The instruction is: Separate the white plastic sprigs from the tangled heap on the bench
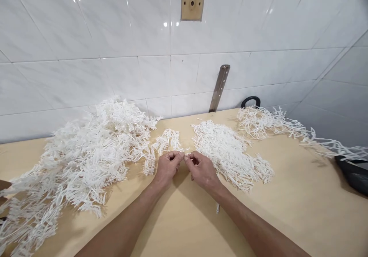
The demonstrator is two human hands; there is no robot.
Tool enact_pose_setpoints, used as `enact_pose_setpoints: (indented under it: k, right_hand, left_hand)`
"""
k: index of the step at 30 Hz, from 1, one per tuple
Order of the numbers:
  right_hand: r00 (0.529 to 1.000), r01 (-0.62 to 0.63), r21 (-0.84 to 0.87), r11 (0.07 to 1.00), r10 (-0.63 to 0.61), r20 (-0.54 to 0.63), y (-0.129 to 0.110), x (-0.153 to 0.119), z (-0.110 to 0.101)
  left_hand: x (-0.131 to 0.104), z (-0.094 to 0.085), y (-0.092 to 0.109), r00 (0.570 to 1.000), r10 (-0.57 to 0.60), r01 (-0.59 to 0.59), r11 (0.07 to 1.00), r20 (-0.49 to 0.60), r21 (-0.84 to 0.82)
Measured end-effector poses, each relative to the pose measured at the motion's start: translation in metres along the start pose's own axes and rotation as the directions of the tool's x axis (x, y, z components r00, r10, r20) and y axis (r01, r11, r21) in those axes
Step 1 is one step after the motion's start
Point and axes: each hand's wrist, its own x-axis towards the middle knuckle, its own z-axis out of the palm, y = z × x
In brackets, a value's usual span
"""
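My left hand (169, 168) and my right hand (202, 169) meet low over the middle of the table, thumbs and forefingers pinched together. Between the fingertips is a thin white branching strand (184, 150), mostly hidden by the fingers. Just beyond my left hand lies a small clump of white branching strands (168, 139). A much larger tangled white heap (97, 153) spreads out to the left. Close beside my right hand is a heap of shorter white strands (227, 151).
The wooden tabletop (301, 195) meets a tiled wall (120, 77). A metal strip with holes (220, 88) leans there. White netlike strands (267, 123) stretch right, near a black ring-shaped handle (250, 99) and a black object (352, 174). A wall plate (192, 2) sits above.
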Motion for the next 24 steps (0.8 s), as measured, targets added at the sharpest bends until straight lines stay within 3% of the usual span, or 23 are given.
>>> enact_pose_setpoints:
  k: [5,10,20,24]
  right_hand:
    - [0.999,-0.054,0.182,0.982,0.051,0.018,0.002,0.003,0.003]
    - [0.990,-0.124,0.384,0.915,0.085,0.115,0.009,0.007,0.004]
    - [0.966,-0.228,0.425,0.876,0.148,0.213,0.011,0.005,0.002]
    - [0.967,-0.213,0.373,0.903,0.142,0.211,0.011,0.004,0.003]
  left_hand:
    - [-0.001,-0.001,0.003,1.000,-0.010,0.010,1.000,0.020,0.005]
    - [-0.001,-0.002,0.002,0.999,0.005,-0.005,1.000,0.035,-0.023]
    - [0.001,-0.003,-0.002,0.999,0.013,-0.011,0.998,0.029,-0.058]
    - [0.000,-0.003,0.000,0.998,0.005,-0.003,0.999,0.067,-0.041]
